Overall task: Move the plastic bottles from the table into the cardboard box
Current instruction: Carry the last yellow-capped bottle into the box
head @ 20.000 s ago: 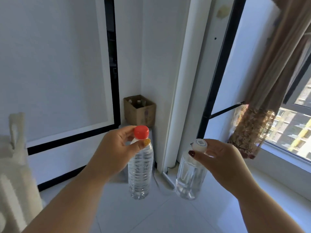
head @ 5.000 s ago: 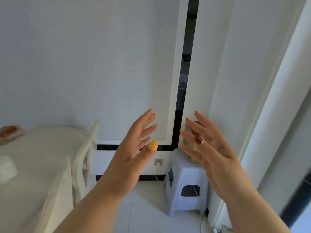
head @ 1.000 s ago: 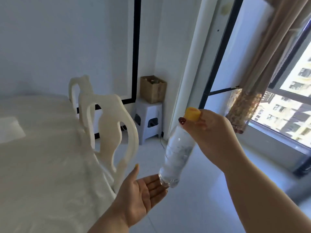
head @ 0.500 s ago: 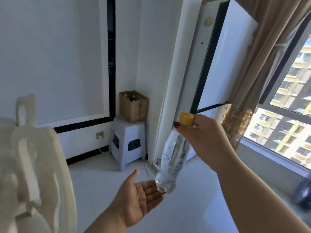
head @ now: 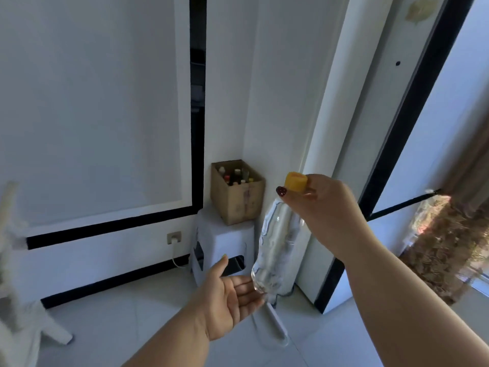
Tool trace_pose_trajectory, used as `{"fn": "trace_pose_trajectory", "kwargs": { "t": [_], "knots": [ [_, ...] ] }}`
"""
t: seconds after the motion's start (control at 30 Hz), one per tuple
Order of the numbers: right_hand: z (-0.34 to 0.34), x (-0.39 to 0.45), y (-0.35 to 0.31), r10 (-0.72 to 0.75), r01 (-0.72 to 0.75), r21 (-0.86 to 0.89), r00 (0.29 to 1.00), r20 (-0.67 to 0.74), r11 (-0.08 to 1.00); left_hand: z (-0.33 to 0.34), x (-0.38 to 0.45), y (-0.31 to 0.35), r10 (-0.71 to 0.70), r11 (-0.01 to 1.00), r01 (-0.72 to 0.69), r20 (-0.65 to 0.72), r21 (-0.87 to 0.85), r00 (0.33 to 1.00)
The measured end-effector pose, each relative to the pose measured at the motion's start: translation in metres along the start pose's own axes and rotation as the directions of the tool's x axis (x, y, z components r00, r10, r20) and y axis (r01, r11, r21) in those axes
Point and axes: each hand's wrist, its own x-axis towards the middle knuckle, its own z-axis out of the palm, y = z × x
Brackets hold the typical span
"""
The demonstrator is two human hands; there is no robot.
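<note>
The right hand point(head: 328, 207) grips the clear bottle point(head: 276, 250) at its yellow cap point(head: 296, 182); the left hand point(head: 227, 295) lies open (palm up) beneath the base, the cardboard box point(head: 238, 197) beyond.

Head view, angled down, cornerward.

Clear plastic bottle point(head: 275, 250) with yellow cap point(head: 296, 181); brown cardboard box point(head: 238, 193), in which red and white caps are seen; pale grey stool point(head: 225, 239) beneath the box; mottled brown curtain point(head: 449, 239); dark red nail point(head: 281, 191).
</note>
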Motion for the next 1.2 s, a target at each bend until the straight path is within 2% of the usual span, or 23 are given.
{"fn": "trace_pose_trajectory", "kwargs": {
  "t": [0.3, 0.47, 0.73, 0.87, 0.97, 1.2],
  "knots": [
    [0.051, 0.232, 0.066, -0.084, 0.081, 0.053, 0.994, 0.072, 0.995, 0.035, 0.177, 0.130, 0.100, 0.983, -0.101, -0.019, -0.155, 0.995],
    [0.088, 0.336, 0.098, -0.094, 0.090, 0.058, 0.993, 0.077, 0.994, 0.047, 0.260, 0.193, 0.098, 0.972, -0.103, -0.035, -0.212, 0.995],
    [0.184, 0.495, 0.162, -0.067, 0.067, 0.011, 0.998, -0.001, 0.998, 0.013, 0.415, 0.316, 0.157, 0.971, -0.170, -0.090, -0.168, 0.984],
    [0.229, 0.562, 0.193, -0.029, 0.029, 0.027, 1.000, -0.001, 0.999, -0.004, 0.467, 0.376, 0.174, 0.964, -0.188, -0.090, -0.188, 0.981],
    [0.265, 0.604, 0.220, 0.033, -0.037, 0.052, 0.997, 0.065, 0.998, -0.015, 0.502, 0.411, 0.188, 0.949, -0.202, -0.078, -0.243, 0.979],
    [0.343, 0.652, 0.298, 0.072, -0.066, -0.032, 0.968, 0.240, 0.997, -0.032, 0.561, 0.444, 0.211, 0.930, -0.218, -0.056, -0.296, 0.976]
  ]
}}
